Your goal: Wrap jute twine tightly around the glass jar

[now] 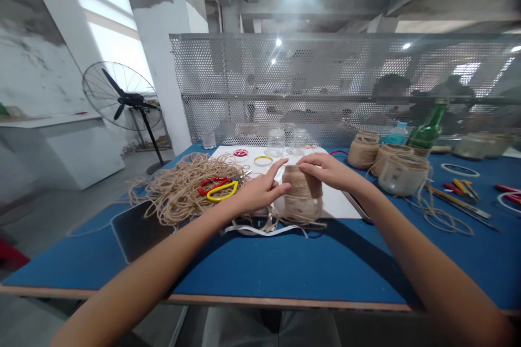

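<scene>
A glass jar wrapped in jute twine (303, 184) stands upright in front of me, its lower part still showing glass. My right hand (325, 169) grips it at the top right, fingers bent over the rim. On its other side is my left hand (262, 191), index finger stretched out and apart from the thumb, whose tip is at the jar's wall. Left of that hand, red-and-yellow-handled scissors (222, 188) lie on a big heap of loose twine (179, 187). A white strip (266, 231) and twine ends lie before the jar.
A dark tablet-like slab (140, 230) lies left on the blue table (252, 276). Clear jars (275, 142) and a yellow ring (263, 161) are behind. To the right are twine-wrapped jars (363, 150), a green bottle (429, 127) and brushes (459, 203). A perforated metal screen (325, 76) stands behind.
</scene>
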Action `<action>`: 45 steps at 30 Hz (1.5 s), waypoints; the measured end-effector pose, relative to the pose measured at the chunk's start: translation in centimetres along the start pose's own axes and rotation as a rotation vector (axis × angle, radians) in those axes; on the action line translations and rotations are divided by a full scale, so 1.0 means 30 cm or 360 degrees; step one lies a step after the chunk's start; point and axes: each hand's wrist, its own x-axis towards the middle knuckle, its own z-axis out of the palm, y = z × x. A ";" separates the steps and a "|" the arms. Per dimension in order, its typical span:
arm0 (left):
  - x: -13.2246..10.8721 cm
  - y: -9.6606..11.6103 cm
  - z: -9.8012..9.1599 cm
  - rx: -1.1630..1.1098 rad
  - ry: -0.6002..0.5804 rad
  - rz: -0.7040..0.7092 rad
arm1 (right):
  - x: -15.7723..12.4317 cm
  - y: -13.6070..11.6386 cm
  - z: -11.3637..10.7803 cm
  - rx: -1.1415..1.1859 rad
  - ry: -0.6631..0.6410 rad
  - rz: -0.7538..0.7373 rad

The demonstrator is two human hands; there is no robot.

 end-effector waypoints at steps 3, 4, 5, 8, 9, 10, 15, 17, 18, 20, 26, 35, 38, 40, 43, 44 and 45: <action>0.003 -0.018 -0.011 0.0016 -0.0039 0.0068 | -0.002 0.011 -0.002 0.0145 -0.0014 0.0031; 0.002 -0.021 -0.014 0.0030 -0.0061 0.0087 | -0.003 0.016 -0.002 0.0158 -0.0005 0.0048; 0.002 -0.023 -0.015 0.0046 -0.0076 0.0103 | -0.003 0.022 -0.002 0.0160 0.0011 0.0068; 0.001 -0.026 -0.015 0.0083 -0.0047 0.0116 | -0.001 0.042 0.001 0.0158 0.0072 0.0127; 0.002 -0.029 -0.015 0.0090 -0.0024 0.0112 | 0.000 0.050 0.002 0.0165 0.0094 0.0143; 0.003 -0.031 -0.015 0.0093 -0.0005 0.0109 | 0.000 0.057 0.002 0.0178 0.0112 0.0154; 0.009 -0.049 -0.018 0.0070 0.0048 0.0086 | 0.004 0.079 0.007 0.0311 0.0082 0.0128; 0.008 -0.048 -0.022 0.0071 0.0047 0.0078 | 0.005 0.082 0.010 0.0353 0.0050 0.0115; 0.007 -0.046 -0.024 0.0075 0.0043 0.0083 | 0.006 0.083 0.011 0.0360 0.0040 0.0112; 0.005 -0.039 -0.029 0.0088 0.0051 0.0100 | 0.007 0.084 0.013 0.0353 0.0036 0.0113; 0.007 -0.037 -0.029 0.0151 0.0117 0.0055 | 0.007 0.083 0.013 0.0392 0.0042 0.0111; 0.013 -0.056 -0.013 -0.0015 0.0011 -0.0030 | 0.003 0.080 0.039 0.0831 0.0057 0.0045; 0.015 -0.058 -0.013 -0.0024 0.0000 -0.0052 | 0.005 0.090 0.047 0.0941 0.0015 0.0030; 0.016 -0.055 -0.014 0.0008 -0.0013 -0.0069 | 0.008 0.094 0.043 0.0903 -0.0007 0.0028; 0.015 -0.047 -0.015 0.0060 -0.0013 -0.0084 | 0.011 0.084 0.030 0.0616 0.0025 0.0060; 0.015 -0.043 -0.015 0.0069 -0.0008 -0.0082 | 0.011 0.076 0.028 0.0480 0.0055 0.0093; 0.014 -0.038 -0.014 0.0069 -0.0008 -0.0075 | 0.010 0.065 0.026 0.0333 0.0092 0.0137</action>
